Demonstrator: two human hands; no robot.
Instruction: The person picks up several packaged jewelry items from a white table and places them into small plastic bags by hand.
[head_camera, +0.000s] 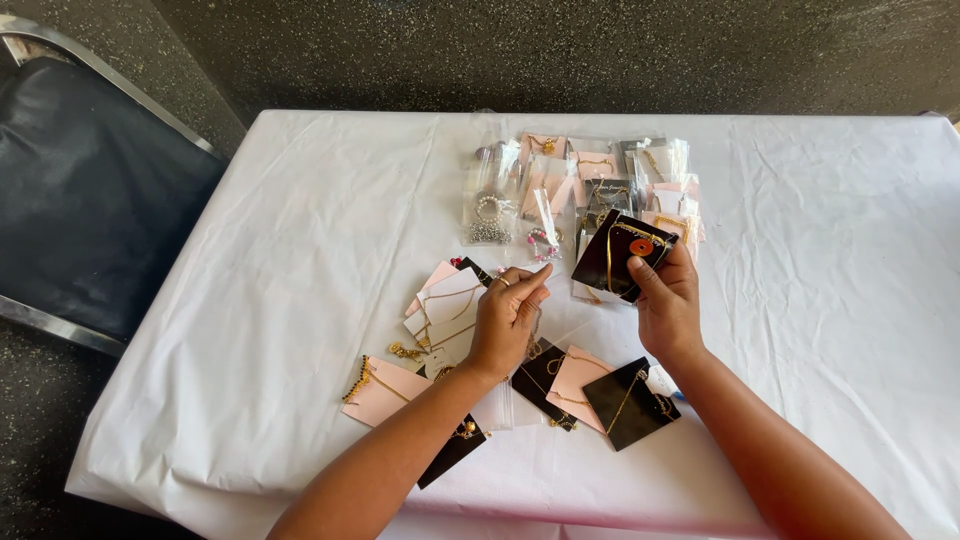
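Above the middle of the white surface, the right hand pinches a black card by its near corner, thumb on top and fingers under. The card is tilted up off the cloth, and a gold chain with a round orange charm hangs across it. The left hand is curled shut just beside it, fingertips pressed together. It may be pinching a thin chain or a clear bag, but that is too small to tell.

What could go wrong: the grip on the card is only at one corner, so it could slip and drop onto the pile below. The chain looks loose on the card, so a tilt or a tug could slide it off or knot it. The near cards sit close to the surface's edge, and an arm brushing them could push them off onto the floor. Both arms pass right over them.

Behind the hands lies a heap of clear bags, shiny and flat. Most hold pale pink cards with gold pieces. At the left end of the heap, some bags hold white bead rings and a pink and white bracelet.

Under the left hand is a fan of pink and white cards with thin chains. Nearer the person lie a pink card with a dark bead strand, a second pink card, a black square card with a gold chain, and another black card half under the left arm. A dark chair stands at the left
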